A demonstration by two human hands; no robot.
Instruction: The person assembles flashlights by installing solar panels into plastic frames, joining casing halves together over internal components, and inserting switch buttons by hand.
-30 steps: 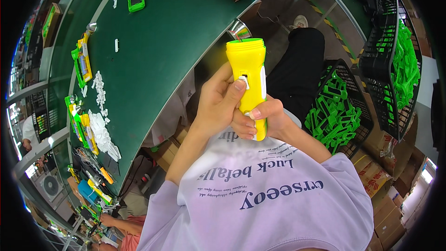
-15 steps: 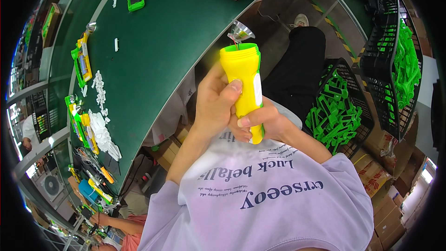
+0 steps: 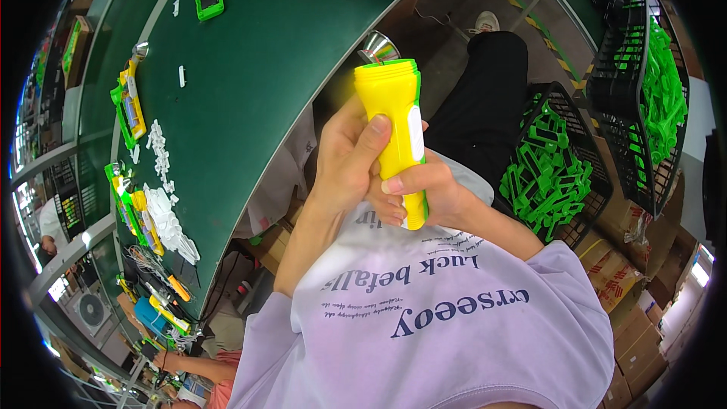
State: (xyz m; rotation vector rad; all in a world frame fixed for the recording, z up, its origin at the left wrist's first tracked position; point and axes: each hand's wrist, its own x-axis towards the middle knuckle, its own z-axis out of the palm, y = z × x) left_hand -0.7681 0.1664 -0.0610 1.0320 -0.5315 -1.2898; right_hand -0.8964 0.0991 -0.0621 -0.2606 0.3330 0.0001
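1. Left hand (image 3: 344, 170) and right hand (image 3: 424, 197) both clamp one yellow flashlight (image 3: 395, 125), upright off the green bench (image 3: 250, 68) edge.
2. One silver reflector (image 3: 376, 47) sits behind it.
3. Two black crates (image 3: 564, 98) hold green parts.

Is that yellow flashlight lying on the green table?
No, the yellow flashlight is held up off the green table, gripped by the left hand and the right hand.

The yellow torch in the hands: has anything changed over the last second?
Hardly. The yellow torch dipped slightly, then rose back, turning a little in the grip. Left hand and right hand kept hold throughout. The green table and crates of green parts stayed put.
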